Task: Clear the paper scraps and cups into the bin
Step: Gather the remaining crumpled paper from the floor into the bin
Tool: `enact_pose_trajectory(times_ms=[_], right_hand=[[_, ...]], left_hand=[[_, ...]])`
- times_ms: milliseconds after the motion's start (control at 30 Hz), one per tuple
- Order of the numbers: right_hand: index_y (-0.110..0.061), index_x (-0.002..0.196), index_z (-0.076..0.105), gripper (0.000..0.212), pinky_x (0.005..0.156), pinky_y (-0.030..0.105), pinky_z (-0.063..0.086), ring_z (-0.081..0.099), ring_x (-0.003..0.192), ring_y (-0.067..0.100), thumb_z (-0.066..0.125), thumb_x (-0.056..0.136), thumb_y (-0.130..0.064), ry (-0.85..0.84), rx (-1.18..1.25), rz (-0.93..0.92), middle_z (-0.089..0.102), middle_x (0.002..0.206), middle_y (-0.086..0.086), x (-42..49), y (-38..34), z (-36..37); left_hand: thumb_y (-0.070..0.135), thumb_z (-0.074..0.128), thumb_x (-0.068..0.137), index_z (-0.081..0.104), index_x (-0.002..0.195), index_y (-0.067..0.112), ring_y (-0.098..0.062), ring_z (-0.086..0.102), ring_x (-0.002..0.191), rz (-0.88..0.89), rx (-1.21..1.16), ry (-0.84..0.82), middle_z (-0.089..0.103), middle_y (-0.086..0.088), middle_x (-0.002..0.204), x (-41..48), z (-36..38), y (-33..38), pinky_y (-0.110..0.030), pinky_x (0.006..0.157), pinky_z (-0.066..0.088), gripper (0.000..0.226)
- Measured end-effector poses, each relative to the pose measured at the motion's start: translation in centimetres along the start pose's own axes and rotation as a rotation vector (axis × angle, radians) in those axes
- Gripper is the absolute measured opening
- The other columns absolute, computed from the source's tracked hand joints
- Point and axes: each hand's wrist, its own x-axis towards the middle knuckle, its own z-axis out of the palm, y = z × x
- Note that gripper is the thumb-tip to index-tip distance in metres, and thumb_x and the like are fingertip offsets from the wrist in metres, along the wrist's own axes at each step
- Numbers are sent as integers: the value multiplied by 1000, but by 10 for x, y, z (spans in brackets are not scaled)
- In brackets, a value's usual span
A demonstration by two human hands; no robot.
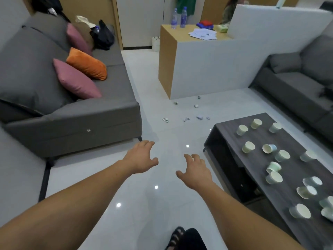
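Observation:
Several pale paper cups (248, 147) stand or lie tipped on the dark wooden coffee table (255, 139) at the right. Several crumpled paper scraps (186, 119) lie scattered on the white floor beyond the table, near the counter's base. My left hand (141, 156) and my right hand (195, 170) are stretched out over the floor in the middle, fingers relaxed and spread, holding nothing. Both hands are well short of the scraps and left of the cups. No bin is in view.
A grey sofa (75, 112) with pink and orange cushions fills the left. Another grey sofa (297, 83) stands at the right. A white and wood counter (207, 65) with bottles and papers stands ahead. My foot (177, 237) shows at the bottom.

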Motion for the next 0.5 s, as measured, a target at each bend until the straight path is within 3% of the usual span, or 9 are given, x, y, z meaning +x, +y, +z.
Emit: enact_pose_trajectory(times_ms=[167, 300, 500], right_hand=[[-25, 151, 20, 76, 98, 40, 42, 30, 136, 26, 52, 88, -54, -41, -21, 40, 21, 155, 3, 107, 22, -22], [-24, 151, 20, 76, 97, 40, 43, 30, 135, 27, 52, 88, -53, -43, -15, 32, 21, 154, 4, 206, 39, -52], [-25, 151, 20, 76, 94, 40, 43, 28, 135, 27, 52, 88, -53, -18, -6, -22, 20, 154, 3, 338, 43, -117]], left_hand=[[47, 54, 87, 24, 150, 22, -23, 23, 142, 14, 23, -53, 23, 0, 156, 115, -13, 7, -41, 113, 28, 74], [49, 53, 88, 22, 150, 23, -24, 20, 144, -11, 23, -42, 20, 0, 158, 211, -37, 18, -47, 113, 28, 75], [49, 52, 87, 23, 150, 23, -22, 20, 143, -38, 26, -2, 21, 0, 157, 334, -87, 33, -45, 113, 28, 74]])
